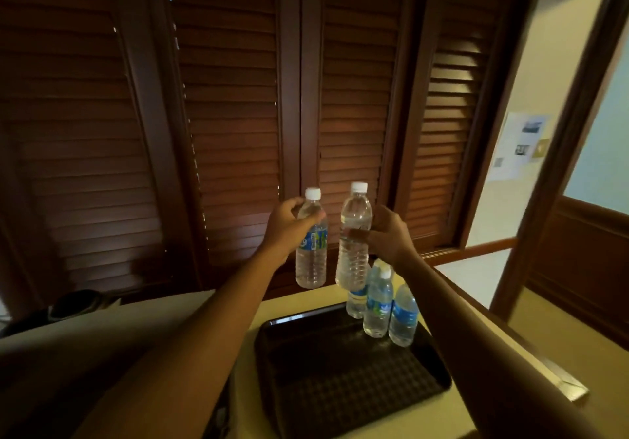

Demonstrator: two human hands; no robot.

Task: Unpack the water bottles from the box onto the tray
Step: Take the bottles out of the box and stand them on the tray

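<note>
Dark louvred wooden shutters (238,115) fill the background. Pale cardboard box (85,329) sits at left, beside the black textured plastic tray (340,377) on the cream desk (595,380). Three clear labelled water bottles (377,306) stand clustered at the tray's far right corner, apparently to leave room. Both arms are raised above the tray. Left hand (289,224), grip clenched round a clear blue-labelled bottle (311,254), holds it upright in the air. Right hand (388,234) grasps a clear unlabelled-looking bottle (354,234) mid-body, upright, likely ready for setting down.
</note>
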